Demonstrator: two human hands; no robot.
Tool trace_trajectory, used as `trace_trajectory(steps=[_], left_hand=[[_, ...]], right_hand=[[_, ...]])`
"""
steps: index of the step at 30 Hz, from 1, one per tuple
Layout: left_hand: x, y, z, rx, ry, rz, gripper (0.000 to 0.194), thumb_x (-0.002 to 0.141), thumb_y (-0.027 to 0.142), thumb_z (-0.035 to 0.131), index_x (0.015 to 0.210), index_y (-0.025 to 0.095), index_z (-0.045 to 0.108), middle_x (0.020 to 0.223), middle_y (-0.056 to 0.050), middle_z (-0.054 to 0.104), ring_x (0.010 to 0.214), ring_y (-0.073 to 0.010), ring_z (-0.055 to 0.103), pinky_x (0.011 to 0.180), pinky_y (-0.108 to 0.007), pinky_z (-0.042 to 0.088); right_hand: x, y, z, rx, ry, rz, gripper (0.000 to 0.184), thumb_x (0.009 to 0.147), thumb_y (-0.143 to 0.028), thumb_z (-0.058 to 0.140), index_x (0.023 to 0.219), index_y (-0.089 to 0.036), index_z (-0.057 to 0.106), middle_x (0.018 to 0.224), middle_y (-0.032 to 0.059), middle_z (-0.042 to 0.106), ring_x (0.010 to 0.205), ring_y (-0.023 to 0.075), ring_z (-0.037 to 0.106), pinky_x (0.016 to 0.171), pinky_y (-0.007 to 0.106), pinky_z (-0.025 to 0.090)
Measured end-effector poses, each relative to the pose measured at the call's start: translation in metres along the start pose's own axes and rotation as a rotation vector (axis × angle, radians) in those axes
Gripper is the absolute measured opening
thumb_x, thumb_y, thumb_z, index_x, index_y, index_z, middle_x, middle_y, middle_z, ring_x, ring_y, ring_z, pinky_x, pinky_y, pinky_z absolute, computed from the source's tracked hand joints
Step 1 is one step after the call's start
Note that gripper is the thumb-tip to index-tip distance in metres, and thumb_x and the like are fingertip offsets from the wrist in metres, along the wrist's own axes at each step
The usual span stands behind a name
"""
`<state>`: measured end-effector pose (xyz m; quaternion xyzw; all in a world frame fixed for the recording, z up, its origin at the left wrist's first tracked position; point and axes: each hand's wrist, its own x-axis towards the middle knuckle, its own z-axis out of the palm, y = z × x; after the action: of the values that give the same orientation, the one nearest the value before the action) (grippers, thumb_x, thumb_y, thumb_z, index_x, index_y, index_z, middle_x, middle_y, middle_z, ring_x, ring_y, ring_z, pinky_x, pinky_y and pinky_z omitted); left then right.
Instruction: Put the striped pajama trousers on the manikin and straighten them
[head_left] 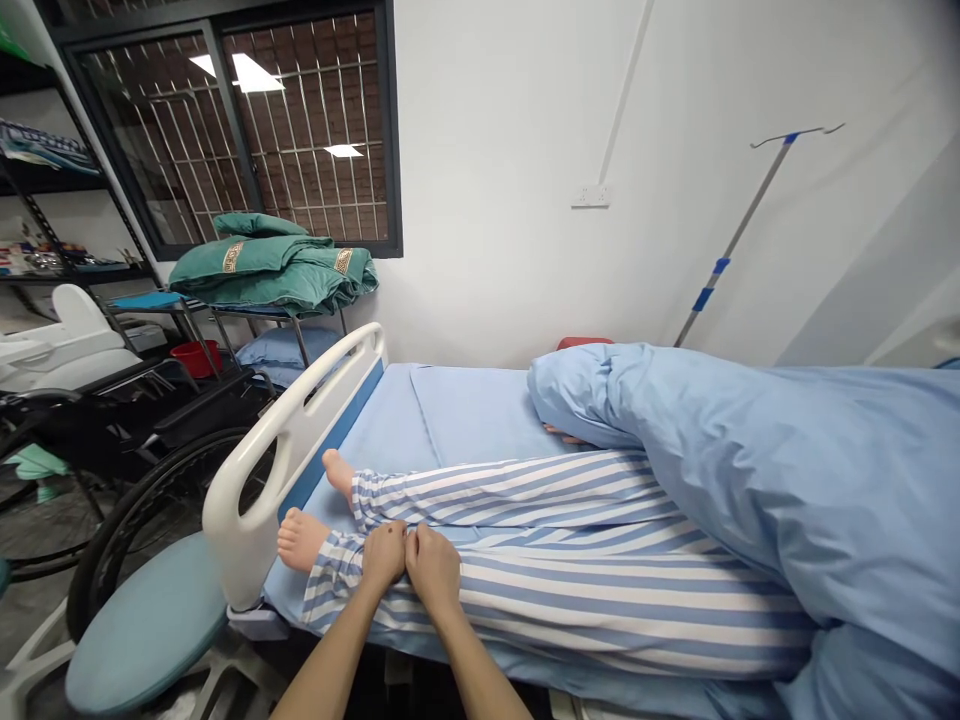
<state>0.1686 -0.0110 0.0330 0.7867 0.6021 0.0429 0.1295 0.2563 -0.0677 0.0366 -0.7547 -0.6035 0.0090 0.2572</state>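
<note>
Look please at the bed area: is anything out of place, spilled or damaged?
The blue blanket seems askew: it lies bunched at the picture's right, leaving much of the striped trousers uncovered. I see no spill or damage.

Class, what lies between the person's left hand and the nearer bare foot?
In the head view, a striped trouser cuff lies between left hand and foot.
</note>
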Motion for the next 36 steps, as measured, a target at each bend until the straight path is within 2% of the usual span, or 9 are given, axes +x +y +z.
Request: trace_trajectory(steps=[4,8,11,14,17,21,25,31,36], left_hand=[[0.012,-0.004,0.0,-0.06,-0.052,0.055,0.026,0.08,0.028,0.039,0.084,0.017,0.062,0.09,-0.01,0.066,0.087,-0.0209,0.06,0.073,-0.029,0.04],[0.021,-0.005,-0.002,-0.128,-0.047,0.054,0.024,0.079,0.029,0.039,0.075,0.017,0.06,0.083,-0.007,0.065,0.079,-0.0172,0.058,0.067,-0.025,0.037],[0.018,-0.006,-0.007,-0.262,0.069,0.033,0.029,0.083,0.032,0.034,0.063,0.018,0.05,0.064,0.0,0.055,0.067,-0.0122,0.051,0.062,-0.022,0.034],[0.006,-0.011,-0.008,-0.607,0.241,0.035,0.036,0.083,0.04,0.034,0.055,0.019,0.036,0.052,0.005,0.037,0.055,-0.0088,0.038,0.055,-0.02,0.03],[-0.008,-0.018,-0.002,-0.79,0.252,0.047,0.038,0.082,0.042,0.037,0.053,0.019,0.029,0.05,0.006,0.029,0.051,-0.008,0.033,0.052,-0.02,0.028],[-0.016,-0.019,0.01,-0.538,0.214,0.084,0.035,0.082,0.036,0.038,0.052,0.018,0.035,0.048,0.005,0.035,0.05,-0.0082,0.036,0.055,-0.023,0.024],[-0.01,-0.011,0.012,-0.316,0.192,0.027,0.03,0.08,0.029,0.04,0.052,0.018,0.043,0.049,0.003,0.046,0.053,-0.0097,0.041,0.055,-0.025,0.019],[-0.011,-0.008,0.001,-0.26,0.18,0.006,0.028,0.081,0.03,0.04,0.058,0.019,0.051,0.058,0.001,0.057,0.061,-0.0113,0.05,0.057,-0.024,0.021],[-0.015,-0.01,-0.005,-0.252,0.123,0.013,0.029,0.084,0.033,0.037,0.066,0.02,0.056,0.069,-0.001,0.063,0.069,-0.0139,0.056,0.058,-0.023,0.025]], right_hand=[[0.001,0.0,0.001,-0.013,0.006,0.015,0.026,0.088,-0.026,0.036,0.074,-0.02,0.057,0.068,0.0031,0.064,0.062,0.0149,0.057,0.053,0.028,0.019],[0.004,0.003,0.001,0.017,-0.021,0.032,0.028,0.089,-0.028,0.035,0.071,-0.019,0.055,0.066,0.0028,0.064,0.06,0.0136,0.056,0.053,0.028,0.017],[0.009,0.006,0.001,0.069,-0.057,0.08,0.032,0.09,-0.031,0.033,0.068,-0.019,0.054,0.061,0.0019,0.062,0.056,0.0127,0.054,0.052,0.027,0.017],[0.015,0.01,0.002,0.137,-0.093,0.107,0.035,0.09,-0.034,0.033,0.063,-0.02,0.051,0.055,0.0,0.058,0.053,0.0119,0.051,0.051,0.026,0.017],[0.022,0.012,0.004,0.2,-0.126,0.114,0.036,0.089,-0.036,0.034,0.059,-0.02,0.047,0.051,-0.0018,0.054,0.05,0.0112,0.049,0.05,0.026,0.017],[0.026,0.012,0.005,0.252,-0.151,0.112,0.037,0.088,-0.036,0.035,0.056,-0.02,0.044,0.048,-0.0022,0.052,0.048,0.0108,0.046,0.049,0.025,0.017],[0.024,0.013,0.006,0.28,-0.126,0.088,0.035,0.087,-0.035,0.035,0.057,-0.02,0.044,0.05,-0.0019,0.053,0.049,0.0109,0.047,0.049,0.025,0.018],[0.014,0.011,0.001,0.346,-0.024,0.018,0.035,0.087,-0.034,0.035,0.057,-0.019,0.045,0.048,-0.0017,0.05,0.048,0.0106,0.044,0.05,0.024,0.021],[0.006,-0.007,-0.018,0.404,0.017,-0.025,0.034,0.085,-0.03,0.037,0.054,-0.019,0.046,0.047,-0.003,0.046,0.047,0.0098,0.04,0.049,0.023,0.023]])
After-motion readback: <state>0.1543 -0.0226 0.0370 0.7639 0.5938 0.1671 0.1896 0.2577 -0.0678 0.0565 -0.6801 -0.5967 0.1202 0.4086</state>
